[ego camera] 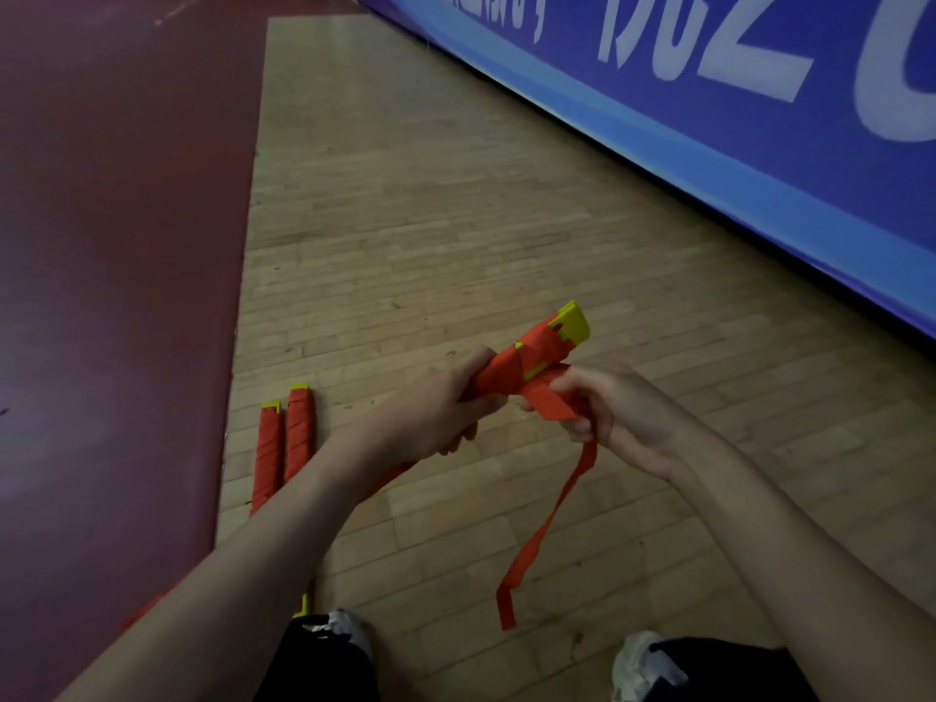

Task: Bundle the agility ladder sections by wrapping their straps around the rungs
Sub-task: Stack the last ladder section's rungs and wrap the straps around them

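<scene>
In the head view the person holds one ladder bundle [532,364] in the air above the wooden floor [405,220], tilted so its yellow plastic end points up and to the right, toward the banner. Red strap covers most of the rungs, and only the yellow tips and a few yellow slivers show.

The left hand [435,410] is curled round the lower end of the bundle and grips it firmly. The right hand [613,415] pinches the strap [551,519] just under the bundle's yellow end. From the fingers the loose red tail hangs down, with its folded tip close to the floor between the feet.

Two wrapped bundles [298,433] lie side by side on the floor to the left, touching each other, at the edge of the dark red floor area [101,245]. The left forearm hides their lower parts.

A blue banner [759,184] with a lighter blue lower band runs along the right. Its large white characters are cut off by the frame: one looks like a "Z", the others cannot be read.

At the bottom edge are a left shoe [347,631] and a right shoe [639,661], both pale, below black trouser legs.
</scene>
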### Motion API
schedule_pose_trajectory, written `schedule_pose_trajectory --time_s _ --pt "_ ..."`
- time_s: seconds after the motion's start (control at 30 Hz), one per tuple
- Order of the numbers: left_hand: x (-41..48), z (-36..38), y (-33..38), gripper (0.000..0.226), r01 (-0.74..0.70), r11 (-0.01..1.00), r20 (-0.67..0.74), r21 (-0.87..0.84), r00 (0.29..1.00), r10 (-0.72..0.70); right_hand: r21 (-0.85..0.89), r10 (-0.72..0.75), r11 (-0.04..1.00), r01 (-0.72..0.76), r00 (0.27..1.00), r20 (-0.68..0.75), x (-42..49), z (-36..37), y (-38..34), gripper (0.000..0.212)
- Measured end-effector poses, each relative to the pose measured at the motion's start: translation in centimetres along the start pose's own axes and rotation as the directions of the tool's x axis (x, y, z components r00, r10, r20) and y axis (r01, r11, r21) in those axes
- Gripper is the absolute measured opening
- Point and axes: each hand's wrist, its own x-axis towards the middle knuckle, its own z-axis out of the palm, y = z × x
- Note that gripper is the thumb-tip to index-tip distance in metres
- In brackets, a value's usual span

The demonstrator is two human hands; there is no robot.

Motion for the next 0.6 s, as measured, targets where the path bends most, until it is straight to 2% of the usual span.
schedule_pose_trajectory --time_s 0.07,0.17,0.27,0.37,0.43,0.53,0.6 --pt "0.0 -0.1 0.1 0.007 0.008 1.0 -0.006 -0.01 1.0 -0.008 -0.004 -0.015 1.0 0.015 0.999 0.04 -0.1 0.0 0.1 0.029" --pt "0.0 -0.1 0.1 0.007 0.026 0.999 -0.023 0.039 0.999 -0.025 0.081 -0.012 0.997 0.006 0.997 0.076 -0.1 -0.2 0.3 0.035" --pt "0.0 -0.1 -0.1 0.01 0.037 0.996 -0.026 0.075 0.999 -0.036 0.109 -0.02 0.994 0.01 0.996 0.09 0.0 -0.2 0.5 0.035" --pt "0.0 0.0 0.0 0.013 0.062 0.997 -0.009 0.051 0.998 -0.061 0.042 -0.031 0.999 0.028 0.997 0.077 0.2 0.0 0.9 0.036" --pt "-0.1 0.0 0.3 0.018 0.084 0.996 -0.008 0.037 0.996 -0.083 0.028 -0.027 0.999 0.027 0.999 0.022 0.4 0.2 1.1 0.03" --pt "-0.5 0.0 0.7 0.034 0.13 0.991 -0.025 -0.042 0.991 -0.131 0.071 -0.023 0.997 0.024 0.999 -0.023 0.5 0.5 1.0 0.023" --pt "-0.4 -0.1 0.7 0.038 0.165 0.981 -0.041 -0.099 0.985 -0.17 0.078 -0.02 0.997 0.02 1.0 -0.009 0.5 0.6 0.9 0.027"
